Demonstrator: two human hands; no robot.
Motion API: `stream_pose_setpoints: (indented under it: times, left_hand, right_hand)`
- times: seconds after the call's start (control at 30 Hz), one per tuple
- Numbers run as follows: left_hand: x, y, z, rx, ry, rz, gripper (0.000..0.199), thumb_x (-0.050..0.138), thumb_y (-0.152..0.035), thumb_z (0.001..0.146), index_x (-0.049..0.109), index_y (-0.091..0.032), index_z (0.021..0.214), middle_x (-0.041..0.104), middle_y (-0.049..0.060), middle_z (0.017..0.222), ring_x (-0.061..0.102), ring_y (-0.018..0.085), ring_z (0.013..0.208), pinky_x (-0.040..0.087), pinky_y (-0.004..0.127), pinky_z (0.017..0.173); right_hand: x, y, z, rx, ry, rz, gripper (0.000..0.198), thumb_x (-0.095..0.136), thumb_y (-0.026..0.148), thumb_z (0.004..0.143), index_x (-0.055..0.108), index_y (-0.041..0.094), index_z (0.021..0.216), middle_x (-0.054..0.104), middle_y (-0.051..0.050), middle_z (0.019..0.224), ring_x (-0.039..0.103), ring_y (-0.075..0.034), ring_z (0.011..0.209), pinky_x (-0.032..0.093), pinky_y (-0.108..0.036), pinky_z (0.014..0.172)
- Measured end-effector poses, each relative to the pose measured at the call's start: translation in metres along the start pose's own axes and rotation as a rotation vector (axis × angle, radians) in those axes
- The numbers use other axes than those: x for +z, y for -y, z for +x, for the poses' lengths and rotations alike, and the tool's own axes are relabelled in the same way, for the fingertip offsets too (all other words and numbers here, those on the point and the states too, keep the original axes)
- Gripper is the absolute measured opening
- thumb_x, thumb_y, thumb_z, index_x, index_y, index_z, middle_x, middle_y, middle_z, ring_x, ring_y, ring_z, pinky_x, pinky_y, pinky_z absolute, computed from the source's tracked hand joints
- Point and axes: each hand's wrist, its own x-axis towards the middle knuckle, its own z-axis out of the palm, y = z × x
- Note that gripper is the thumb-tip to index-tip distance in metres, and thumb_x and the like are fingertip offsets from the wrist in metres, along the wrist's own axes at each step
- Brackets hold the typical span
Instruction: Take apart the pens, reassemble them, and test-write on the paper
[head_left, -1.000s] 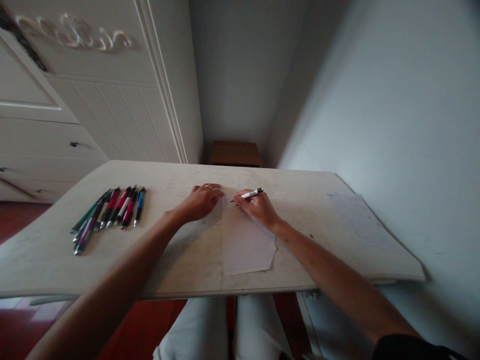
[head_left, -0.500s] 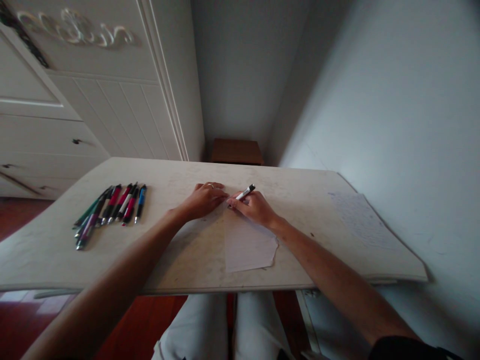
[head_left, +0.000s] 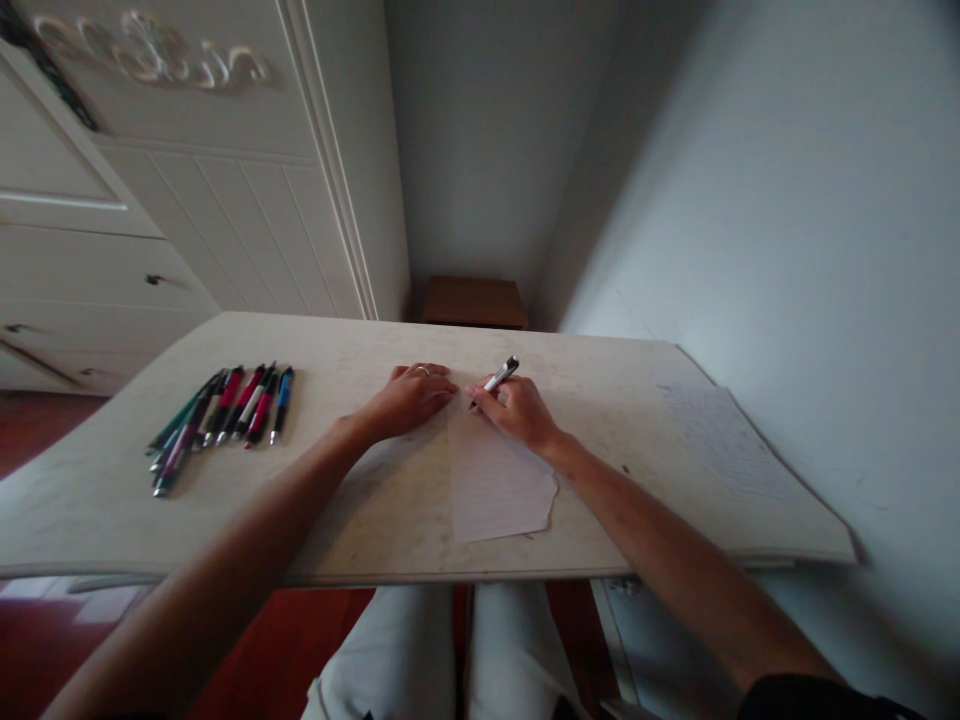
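A white pen with a black end is pinched in my right hand, its tip down at the upper part of a sheet of paper. The sheet has a torn, uneven right edge, and my right hand covers part of its top. My left hand, with a ring on one finger, lies flat with fingers stretched toward the sheet's upper left corner. Its fingertips touch or nearly touch that corner. Whether any writing is on the sheet is too faint to tell.
Several pens in red, black, green, purple and blue lie grouped on the left of the white table. A handwritten sheet lies at the right by the wall. A white cabinet stands behind on the left, near a brown wooden piece.
My right hand and the pen have shifted slightly to the right along the top of the sheet, and the pen stands a little steeper. My left hand stays in place.
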Motion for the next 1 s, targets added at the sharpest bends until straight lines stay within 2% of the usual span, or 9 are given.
stream_pose_setpoints:
  times: [0.13,0.37,0.6,1.0]
  left_hand:
    - [-0.0006,0.0,-0.0002,0.004,0.004,-0.012,0.034,0.04,-0.034,0.095,0.068,-0.025,0.114,0.06,0.01,0.129,0.052,0.025,0.123,0.035,0.045,0.103]
    - [0.0002,0.0,-0.0004,0.013,0.006,-0.002,0.036,0.038,-0.035,0.096,0.067,-0.026,0.116,0.06,0.009,0.129,0.051,0.025,0.124,0.034,0.044,0.103]
    - [0.0,-0.0011,-0.0007,0.017,0.013,-0.001,0.035,0.039,-0.034,0.096,0.065,-0.025,0.117,0.06,0.009,0.129,0.051,0.025,0.124,0.034,0.044,0.103]
    - [-0.0017,-0.003,-0.0002,0.025,0.017,0.011,0.035,0.038,-0.034,0.097,0.065,-0.025,0.117,0.061,0.009,0.129,0.05,0.025,0.125,0.035,0.043,0.103]
  right_hand:
    - [-0.0031,-0.0018,-0.0004,0.033,-0.034,0.068,0.033,0.055,0.043,0.092,0.073,0.018,0.081,0.074,-0.006,0.072,0.07,-0.019,0.071,0.048,-0.025,0.068]
    - [-0.0002,-0.0031,-0.0043,0.003,0.09,0.072,0.034,0.054,0.042,0.092,0.072,0.019,0.077,0.073,-0.004,0.073,0.068,-0.017,0.071,0.047,-0.025,0.069]
    - [0.0002,-0.004,-0.0056,-0.012,0.035,0.105,0.032,0.055,0.043,0.091,0.073,0.017,0.084,0.073,-0.005,0.073,0.067,-0.017,0.07,0.047,-0.025,0.068]
    - [-0.0002,-0.0007,-0.0052,-0.006,0.065,0.06,0.028,0.055,0.034,0.091,0.072,0.018,0.074,0.073,-0.004,0.07,0.067,-0.017,0.066,0.046,-0.024,0.063]
